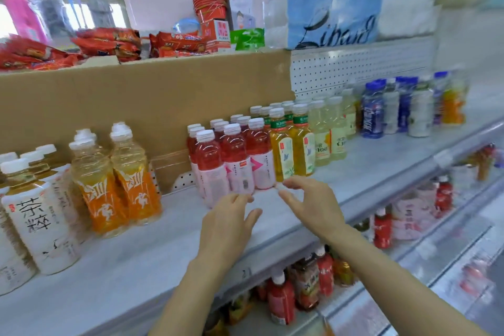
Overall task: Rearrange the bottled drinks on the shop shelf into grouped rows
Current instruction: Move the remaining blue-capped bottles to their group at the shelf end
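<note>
Pale grey shop shelf (131,275), middle tier, seen from above and in front.

Left hand (227,222): fingers straight and relaxed, holding nothing, fingertips just short of the front bottle of the red drinks.
Right hand (309,203): fingers loosely spread and slightly bent, holding nothing, poised in front of the red and yellow rows.

Clear plastic bottles of red drink with pink labels and white caps (234,158): three rows, upright, at shelf centre.
Yellow tea bottles with green neck bands (291,144): upright, touching the red group's right side.
Pale lemon-coloured bottles (330,131): next right.
Blue and white bottles (395,106): further right, blurred.
Ribbed bottles of orange drink with orange labels (120,177): left of centre, apart from the red group.
White-labelled tea bottles with black characters (35,215): far left, front edge.

Brown cardboard panel (136,101): stands behind the left and centre rows.
Blue-wrapped tissue pack (327,5): top tier.
Red snack packets (109,43): top tier, left.
Red bottles on the lower tier (281,300): beneath the forearms.
</note>
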